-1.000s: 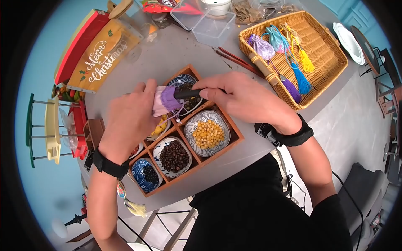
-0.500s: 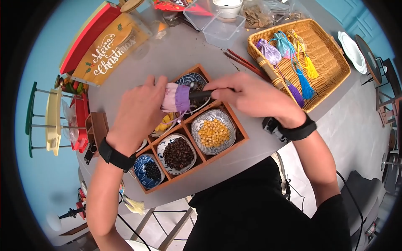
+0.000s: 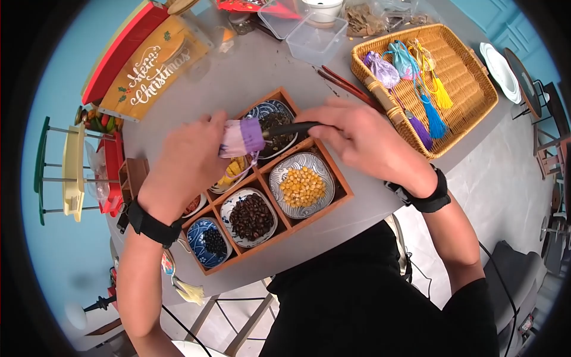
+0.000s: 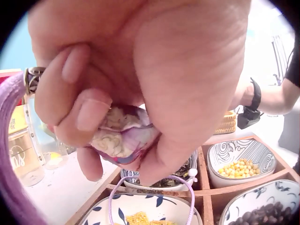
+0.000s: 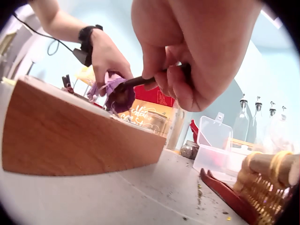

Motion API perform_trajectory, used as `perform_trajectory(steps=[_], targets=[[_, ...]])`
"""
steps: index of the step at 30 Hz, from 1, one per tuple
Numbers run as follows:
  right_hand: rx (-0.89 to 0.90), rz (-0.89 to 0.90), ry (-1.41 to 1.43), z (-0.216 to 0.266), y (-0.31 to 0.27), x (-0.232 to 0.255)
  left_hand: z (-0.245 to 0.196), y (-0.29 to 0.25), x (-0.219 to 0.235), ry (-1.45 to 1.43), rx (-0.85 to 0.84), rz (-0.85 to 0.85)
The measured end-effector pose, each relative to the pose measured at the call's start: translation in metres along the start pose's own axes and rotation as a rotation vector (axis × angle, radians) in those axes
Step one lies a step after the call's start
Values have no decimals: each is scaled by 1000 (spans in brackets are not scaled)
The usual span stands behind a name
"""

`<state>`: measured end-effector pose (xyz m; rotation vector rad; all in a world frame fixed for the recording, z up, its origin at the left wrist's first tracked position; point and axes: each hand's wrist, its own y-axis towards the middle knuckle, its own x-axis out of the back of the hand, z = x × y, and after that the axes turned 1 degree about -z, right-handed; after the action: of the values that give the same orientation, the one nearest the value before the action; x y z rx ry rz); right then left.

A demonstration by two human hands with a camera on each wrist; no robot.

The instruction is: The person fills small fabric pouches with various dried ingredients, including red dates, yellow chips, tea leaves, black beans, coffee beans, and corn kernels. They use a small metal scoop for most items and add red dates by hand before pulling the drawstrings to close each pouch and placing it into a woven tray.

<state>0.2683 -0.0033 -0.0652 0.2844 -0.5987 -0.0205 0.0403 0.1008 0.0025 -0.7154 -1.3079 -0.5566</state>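
My left hand (image 3: 184, 154) grips a small pink and purple drawstring pouch (image 3: 241, 138) above the divided wooden box (image 3: 279, 235). The pouch's mouth faces right; a thin purple cord hangs under it. My right hand (image 3: 372, 140) pinches the dark handle of a tool (image 3: 294, 127), whose far end lies at the pouch mouth (image 5: 123, 98) in the right wrist view. What the tool carries is hidden. Beneath them is a bowl of dark dried leaves (image 3: 279, 143). In the left wrist view the fingers (image 4: 93, 110) curl round the pouch (image 4: 124, 136).
Nearer bowls hold yellow kernels (image 3: 302, 187), dark beans (image 3: 253, 218) and small black beans (image 3: 214, 243). At the right a wicker basket (image 3: 464, 119) holds tasselled pouches. Red tongs (image 3: 348, 86), a clear plastic box (image 3: 315, 41) and a Christmas sign (image 3: 151, 68) stand farther back.
Compared with half a second ago, both hands stand slightly farther apart. The tool has drawn back a little from the pouch, showing more of its length; the left hand still holds the pouch.
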Motion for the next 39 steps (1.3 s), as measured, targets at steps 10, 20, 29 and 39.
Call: perform_trajectory(steps=[10,20,29,39], targets=[[-32,21,-54,-7,-11,2,2,0,5,-5,-13,7],[-46,1,91,-9,-10,-1,2,-1,0,18,-17,-13],[-130,185,153,-1,11,12,-8,0,-11,245,-82,-206],[-91,134,106,5,-2,16,-9,-4,-7,242,-82,-208]])
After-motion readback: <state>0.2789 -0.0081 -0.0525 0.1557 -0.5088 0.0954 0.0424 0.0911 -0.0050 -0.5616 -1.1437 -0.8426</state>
